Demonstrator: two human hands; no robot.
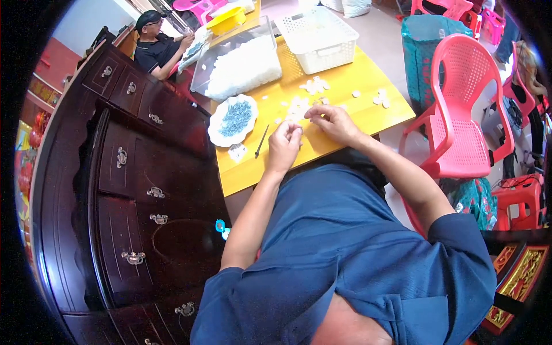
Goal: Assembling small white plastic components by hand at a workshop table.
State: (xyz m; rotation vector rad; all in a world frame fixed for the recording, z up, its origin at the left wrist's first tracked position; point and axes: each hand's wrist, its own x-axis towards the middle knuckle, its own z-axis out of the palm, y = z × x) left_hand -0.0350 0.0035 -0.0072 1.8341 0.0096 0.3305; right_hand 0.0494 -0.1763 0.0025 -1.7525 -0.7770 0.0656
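Observation:
Both my hands are over the yellow table (376,72), near its front edge. My left hand (285,145) is closed, fingertips pressed together; what they hold, if anything, is too small to make out. A little to its right, my right hand (335,125) pinches thumb and fingers together, again around something I cannot make out. Small flat white pieces (298,107) lie just beyond my fingers, with another cluster of white pieces (315,86) farther back. To the left, a white scalloped plate (215,133) holds many small blue-grey bits. A thin dark tool (262,141) lies between plate and left hand.
A clear bin (201,77) heaped with white pieces and a white perforated basket (328,59) stand at the table's back. A dark wooden cabinet (178,184) flanks the left, a pink plastic chair (460,132) the right. Another person (155,49) sits at the far left.

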